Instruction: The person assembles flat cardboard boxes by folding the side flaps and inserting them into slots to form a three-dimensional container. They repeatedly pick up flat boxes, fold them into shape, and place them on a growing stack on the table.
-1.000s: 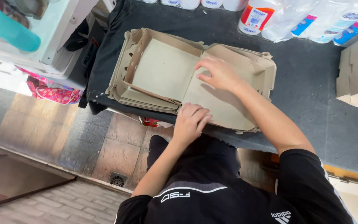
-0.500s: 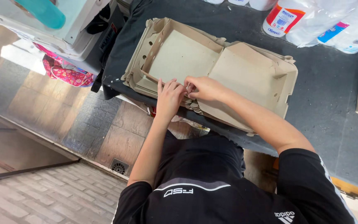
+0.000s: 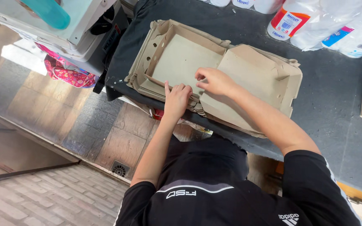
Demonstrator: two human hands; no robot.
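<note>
A single head-worn camera looks steeply down from above the person's own shoulders, close in. Near, the dark-sleeved arms reach away to the cardboard boxes [image 3: 214, 71] on a dark-covered table [image 3: 336, 109]; paved floor [image 3: 55, 121] fills the left, bottles [image 3: 315, 21] far right.

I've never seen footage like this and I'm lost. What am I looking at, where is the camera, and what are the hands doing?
The camera sits on a person's head and looks down at their own two bare hands, so no machine is involved. On a table covered by a dark cloth lies a stack of brown cardboard boxes, opened flat. The left hand presses the near edge of the stack; the right hand pinches a flap beside it. Plastic bottles stand along the far edge.
</note>
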